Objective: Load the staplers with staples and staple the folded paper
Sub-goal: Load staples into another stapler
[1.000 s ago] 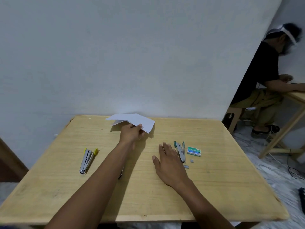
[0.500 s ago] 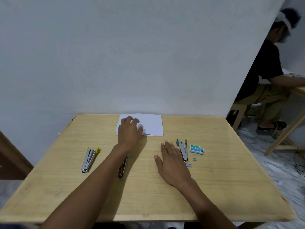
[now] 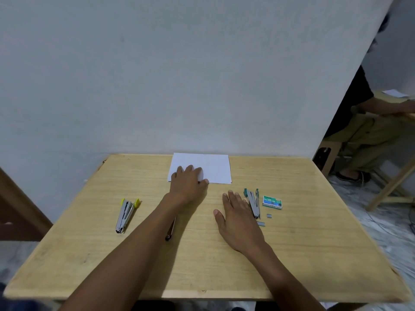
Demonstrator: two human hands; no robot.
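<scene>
A folded white paper (image 3: 213,167) lies flat at the far middle of the wooden table (image 3: 303,243). My left hand (image 3: 187,184) presses its near left part with straight fingers. My right hand (image 3: 238,217) rests flat on the table, beside a teal-tipped stapler (image 3: 253,202) that lies opened. A green staple box (image 3: 272,202) sits right of that stapler, with loose staple strips (image 3: 261,223) in front. A yellow-tipped stapler (image 3: 125,213) lies opened at the left. A third stapler (image 3: 170,230) is mostly hidden under my left forearm.
A white wall stands right behind the table's far edge. At the right, a person sits on a stool (image 3: 330,158) at another wooden table (image 3: 395,176). Cables lie on the marble floor at the right.
My left hand brought the lifted paper down and now presses it flat on the table. My right hand has stayed put.
</scene>
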